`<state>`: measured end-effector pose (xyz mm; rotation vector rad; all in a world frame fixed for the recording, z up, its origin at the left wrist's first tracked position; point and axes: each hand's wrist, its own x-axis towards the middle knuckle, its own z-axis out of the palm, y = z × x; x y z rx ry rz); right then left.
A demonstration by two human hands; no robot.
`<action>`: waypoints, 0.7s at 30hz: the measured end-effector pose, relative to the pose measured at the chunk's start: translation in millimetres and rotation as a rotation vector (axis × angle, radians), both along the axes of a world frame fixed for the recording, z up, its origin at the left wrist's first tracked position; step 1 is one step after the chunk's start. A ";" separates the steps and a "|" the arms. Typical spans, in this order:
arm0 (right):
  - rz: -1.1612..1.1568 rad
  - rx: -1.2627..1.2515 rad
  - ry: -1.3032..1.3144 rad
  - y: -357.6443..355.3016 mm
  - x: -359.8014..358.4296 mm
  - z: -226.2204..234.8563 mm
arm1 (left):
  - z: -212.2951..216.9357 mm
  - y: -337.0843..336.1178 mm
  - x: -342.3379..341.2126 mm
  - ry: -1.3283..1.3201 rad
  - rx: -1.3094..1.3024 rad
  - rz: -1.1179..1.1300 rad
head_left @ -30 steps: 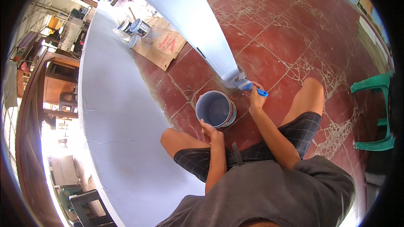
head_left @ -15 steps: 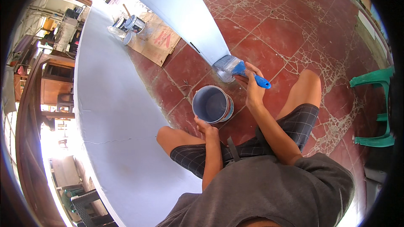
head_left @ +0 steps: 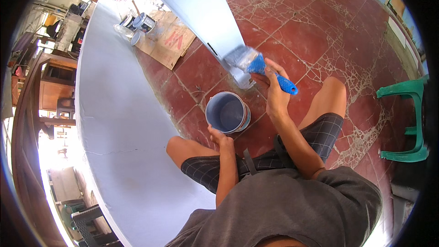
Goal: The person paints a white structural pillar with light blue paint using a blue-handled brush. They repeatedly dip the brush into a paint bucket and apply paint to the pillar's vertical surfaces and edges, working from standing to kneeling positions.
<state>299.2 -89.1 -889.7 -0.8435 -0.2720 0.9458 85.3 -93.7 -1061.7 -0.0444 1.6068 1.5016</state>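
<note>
Right fingers (head_left: 273,78) wrapped round blue brush (head_left: 256,66) handle — left fingers (head_left: 215,132) pinching paint bucket (head_left: 227,112) rim.

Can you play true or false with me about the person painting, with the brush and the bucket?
1. The right hand holds a paintbrush with a blue handle. True.
2. The paint bucket lies tipped over on the floor. False: it stands upright on the red tiled floor.
3. The left hand touches the bucket's rim. True.
4. The chair at the right is yellow. False: it is green.
5. The brush is dipped in the bucket. False: it is up by the pale blue wall.
</note>
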 end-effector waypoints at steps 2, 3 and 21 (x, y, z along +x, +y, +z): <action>-0.045 0.155 -0.051 -2.1 -3.3 19.4 | -0.6 -0.3 -0.3 0.020 -0.031 0.012; -0.069 0.171 -0.080 0.3 -7.7 17.7 | -1.0 -1.0 -0.7 0.026 -0.045 0.021; -0.145 -0.295 0.016 -3.8 -38.8 -128.3 | 10.2 -13.3 5.3 0.121 -0.169 0.009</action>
